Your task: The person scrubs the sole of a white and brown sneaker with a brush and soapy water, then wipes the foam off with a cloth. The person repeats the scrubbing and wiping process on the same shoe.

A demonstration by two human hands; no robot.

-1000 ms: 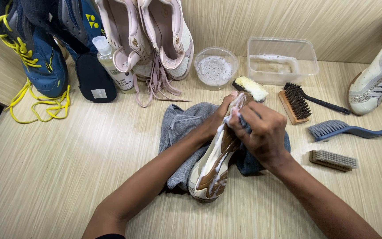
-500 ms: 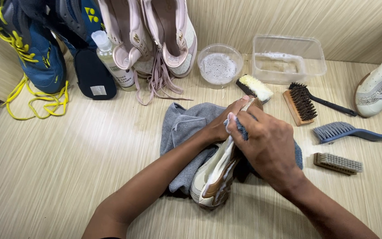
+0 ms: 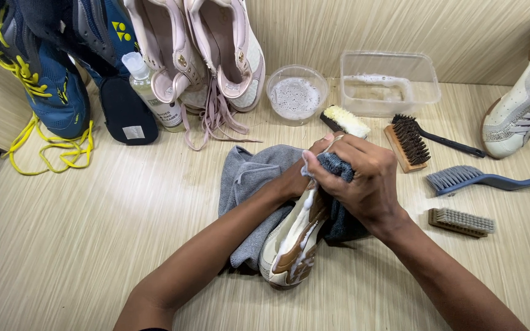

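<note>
While both forearms reach in from the near edge of the table (image 3: 62,245), the shoe (image 3: 292,245) lies at the middle of it, sole side up and streaked with white foam, its toe towards the near edge. It rests on a grey cloth (image 3: 246,178) spread beneath it. The left hand (image 3: 295,178) closes its grip around the far end of the shoe and steadies it. The right hand (image 3: 363,181) has its grip shut on a bunched fold of dark grey cloth, pressed against the foamy sole just beside the left hand.

Towards the right edge lie a small wooden brush (image 3: 461,220), then a blue long-handled brush (image 3: 486,179), then a dark-bristled wooden brush (image 3: 409,142). A pale-bristled brush (image 3: 346,120) lies just beyond the hands.

Along the far edge stand a round bowl of suds (image 3: 295,95) and a clear rectangular tub (image 3: 391,83) with foamy water. Left of them a pair of pink shoes (image 3: 210,55) leans on the wall, laces trailing, beside a pump bottle (image 3: 151,92). Blue shoes with yellow laces (image 3: 44,79) fill the far left corner, and a white shoe (image 3: 526,104) sits at the far right.
</note>
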